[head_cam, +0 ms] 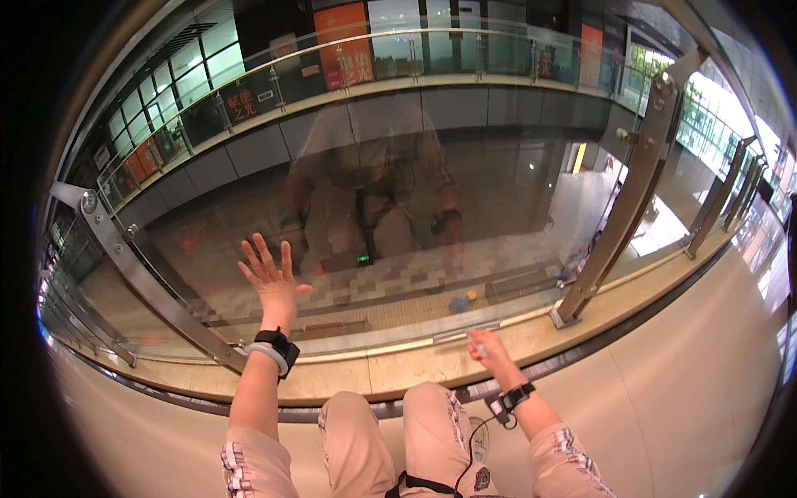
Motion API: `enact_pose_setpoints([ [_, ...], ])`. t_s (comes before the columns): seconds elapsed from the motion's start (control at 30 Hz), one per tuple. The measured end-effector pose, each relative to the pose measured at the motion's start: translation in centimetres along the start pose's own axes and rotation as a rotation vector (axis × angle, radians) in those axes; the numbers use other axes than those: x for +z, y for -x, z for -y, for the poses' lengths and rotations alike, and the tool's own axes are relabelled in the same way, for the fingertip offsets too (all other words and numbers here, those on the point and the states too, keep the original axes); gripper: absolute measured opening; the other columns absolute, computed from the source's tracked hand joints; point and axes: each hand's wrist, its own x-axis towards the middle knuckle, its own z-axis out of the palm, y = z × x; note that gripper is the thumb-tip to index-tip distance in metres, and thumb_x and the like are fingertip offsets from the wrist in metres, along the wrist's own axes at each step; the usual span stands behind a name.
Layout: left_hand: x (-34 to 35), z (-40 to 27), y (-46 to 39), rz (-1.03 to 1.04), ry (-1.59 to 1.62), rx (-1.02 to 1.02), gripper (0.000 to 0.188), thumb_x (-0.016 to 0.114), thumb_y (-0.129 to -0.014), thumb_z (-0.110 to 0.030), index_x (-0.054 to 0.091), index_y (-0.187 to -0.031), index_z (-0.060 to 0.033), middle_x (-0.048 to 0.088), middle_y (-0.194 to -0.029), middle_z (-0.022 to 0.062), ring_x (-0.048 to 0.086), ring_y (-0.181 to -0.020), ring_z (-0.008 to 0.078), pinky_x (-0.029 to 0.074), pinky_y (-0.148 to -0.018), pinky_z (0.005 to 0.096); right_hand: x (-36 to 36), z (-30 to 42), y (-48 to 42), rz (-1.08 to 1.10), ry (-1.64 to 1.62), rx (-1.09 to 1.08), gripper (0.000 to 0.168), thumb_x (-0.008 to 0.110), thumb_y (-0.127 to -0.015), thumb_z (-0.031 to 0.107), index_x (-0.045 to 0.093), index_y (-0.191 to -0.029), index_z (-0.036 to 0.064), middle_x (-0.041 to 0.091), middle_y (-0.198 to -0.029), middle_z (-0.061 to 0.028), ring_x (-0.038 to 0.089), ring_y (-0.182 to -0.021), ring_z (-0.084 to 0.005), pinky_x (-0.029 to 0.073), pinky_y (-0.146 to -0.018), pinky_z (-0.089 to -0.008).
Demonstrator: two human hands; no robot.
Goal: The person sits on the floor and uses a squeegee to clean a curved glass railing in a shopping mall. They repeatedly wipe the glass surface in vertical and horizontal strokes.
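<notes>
A glass balustrade panel point(398, 205) stands before me, with my faint reflection in it. My left hand point(271, 281) is raised at the glass, its fingers spread and nothing in them; whether the palm touches the glass is not certain. Lower right, my right hand point(487, 350) has its fingers curled around a small whitish thing point(481, 350), mostly hidden, near a thin metallic strip point(466, 331) at the bottom edge of the panel. Both wrists carry black straps with small devices, and a cable runs from the right one.
Steel posts flank the panel, one at left point(143, 274) and one at right point(629, 199). A pale stone ledge point(398, 375) runs along its foot, close to my knees. Beyond the glass lie a lower floor and a curved balcony point(386, 115). Tiled floor point(654, 386) extends rightward.
</notes>
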Motion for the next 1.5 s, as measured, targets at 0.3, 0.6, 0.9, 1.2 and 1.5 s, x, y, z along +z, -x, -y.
enact_pose_setpoints([
  [0.3, 0.2, 0.8, 0.9, 0.030, 0.053, -0.014, 0.146, 0.082, -0.054, -0.062, -0.016, -0.155, -0.0214, -0.021, -0.158, 0.0288, -0.012, -0.146, 0.0509, 0.004, -0.112, 0.0695, 10.9, -5.5, 8.0, -0.318, 1.179, -0.871, 0.077, 0.051, -0.079, 0.001, 0.024, -0.151, 0.005, 0.045, -0.118, -0.0298, 0.059, -0.099, -0.0444, 0.051, -0.080, -0.0490],
  [0.6, 0.3, 0.6, 0.7, 0.038, 0.066, -0.007, 0.144, 0.082, -0.056, -0.060, -0.015, -0.156, -0.0216, -0.020, -0.158, 0.0284, -0.012, -0.146, 0.0522, 0.003, -0.112, 0.0696, 6.2, -9.9, 6.1, -0.311, 0.721, -0.281, 0.037, 0.065, -0.088, 0.018, 0.039, -0.108, 0.002, 0.063, -0.070, -0.0179, 0.067, -0.066, -0.0338, 0.051, -0.052, -0.0424],
  [0.9, 0.3, 0.6, 0.8, -0.021, 0.075, 0.021, 0.145, 0.083, -0.053, -0.060, -0.011, -0.156, -0.0197, -0.019, -0.158, 0.0282, -0.011, -0.146, 0.0516, 0.002, -0.112, 0.0691, 1.8, -11.1, 0.4, -0.459, 1.090, -0.551, 0.041, 0.063, -0.090, 0.031, 0.045, -0.115, 0.002, 0.064, -0.092, -0.0305, 0.061, -0.089, -0.0512, 0.046, -0.075, -0.0573],
  [1.2, 0.6, 0.4, 0.3, -0.065, 0.090, 0.031, 0.152, 0.086, -0.045, -0.059, -0.012, -0.156, -0.0241, -0.020, -0.158, 0.0277, -0.010, -0.146, 0.0523, 0.004, -0.112, 0.0697, -2.6, -11.4, -2.2, -0.440, 1.010, -0.525, 0.043, 0.071, -0.084, 0.023, 0.053, -0.116, 0.000, 0.066, -0.099, -0.0240, 0.065, -0.096, -0.0418, 0.050, -0.080, -0.0463],
  [1.5, 0.3, 0.6, 0.9, -0.034, 0.038, 0.010, 0.150, 0.083, -0.048, -0.064, -0.014, -0.155, -0.0231, -0.018, -0.158, 0.0288, -0.008, -0.146, 0.0529, 0.003, -0.113, 0.0703, 17.9, 10.9, 4.7, -0.283, 0.879, -0.883, 0.036, 0.064, -0.091, 0.031, 0.053, -0.103, -0.001, 0.067, -0.073, -0.0196, 0.067, -0.071, -0.0384, 0.049, -0.062, -0.0462],
])
